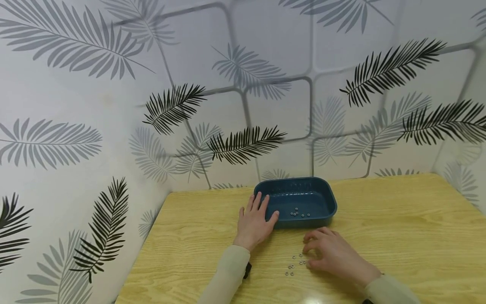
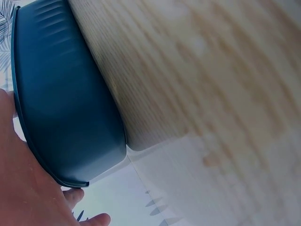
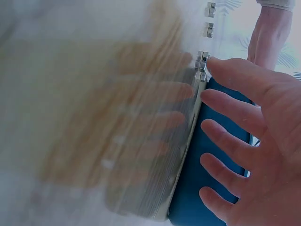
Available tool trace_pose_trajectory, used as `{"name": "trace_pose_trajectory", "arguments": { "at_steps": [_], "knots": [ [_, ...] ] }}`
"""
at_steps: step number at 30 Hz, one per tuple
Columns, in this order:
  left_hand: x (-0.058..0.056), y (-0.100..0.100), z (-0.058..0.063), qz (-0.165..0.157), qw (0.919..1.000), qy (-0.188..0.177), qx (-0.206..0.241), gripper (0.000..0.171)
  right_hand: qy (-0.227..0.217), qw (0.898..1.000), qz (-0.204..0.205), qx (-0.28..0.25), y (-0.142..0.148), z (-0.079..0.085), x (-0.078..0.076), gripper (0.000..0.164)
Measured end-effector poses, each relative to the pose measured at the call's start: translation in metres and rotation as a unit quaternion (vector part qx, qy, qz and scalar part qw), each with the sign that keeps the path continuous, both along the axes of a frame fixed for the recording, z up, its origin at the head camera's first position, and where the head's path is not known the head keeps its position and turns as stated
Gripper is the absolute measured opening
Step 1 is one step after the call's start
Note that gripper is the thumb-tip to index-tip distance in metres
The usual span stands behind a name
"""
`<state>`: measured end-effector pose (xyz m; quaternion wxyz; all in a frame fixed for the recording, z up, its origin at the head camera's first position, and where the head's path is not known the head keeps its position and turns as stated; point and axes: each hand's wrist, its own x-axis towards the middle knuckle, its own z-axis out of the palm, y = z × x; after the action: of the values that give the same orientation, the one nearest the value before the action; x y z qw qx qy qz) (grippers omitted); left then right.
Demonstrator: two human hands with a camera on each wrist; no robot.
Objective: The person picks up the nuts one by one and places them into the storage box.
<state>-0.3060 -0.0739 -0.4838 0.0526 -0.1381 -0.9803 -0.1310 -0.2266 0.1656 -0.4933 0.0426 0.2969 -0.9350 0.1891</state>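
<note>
A dark blue rectangular tray (image 1: 296, 223) stands on the wooden table, with several small metal nuts (image 1: 295, 214) lying on its floor. My left hand (image 1: 255, 226) rests on the tray's left end, fingers extended over the rim; in the left wrist view that hand (image 2: 28, 179) lies along the tray's edge. In front of the tray, several more loose nuts (image 1: 291, 266) are scattered on the tabletop. Just right of them is my right hand (image 1: 334, 255), its thumb and fingers apart. The right wrist view shows nothing between these fingers, with the thumb tip close to the nuts (image 3: 202, 63).
The yellow wood-grain table (image 1: 398, 223) reaches back to a wall (image 1: 281, 109) patterned with grey and black leaves. The tray's far side is close to that wall. Another wall surface rises beyond the table's left edge.
</note>
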Motion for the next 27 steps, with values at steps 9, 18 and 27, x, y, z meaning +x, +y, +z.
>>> {"name": "trace_pose_trajectory", "arguments": {
  "at_steps": [9, 18, 27],
  "knots": [
    [0.001, 0.0, 0.001, 0.003, 1.0, -0.001, -0.003, 0.068, 0.032, 0.999, 0.008, 0.004, -0.004, 0.0, -0.001, 0.012],
    [0.001, 0.0, 0.0, 0.005, 1.0, 0.0, 0.001, 0.067, 0.022, 1.0, 0.01, 0.002, -0.009, 0.001, -0.002, 0.01],
    [0.001, 0.0, -0.001, 0.003, 1.0, 0.003, 0.008, 0.067, 0.019, 1.0, 0.006, 0.003, -0.014, 0.001, -0.002, 0.01]
  ]
}}
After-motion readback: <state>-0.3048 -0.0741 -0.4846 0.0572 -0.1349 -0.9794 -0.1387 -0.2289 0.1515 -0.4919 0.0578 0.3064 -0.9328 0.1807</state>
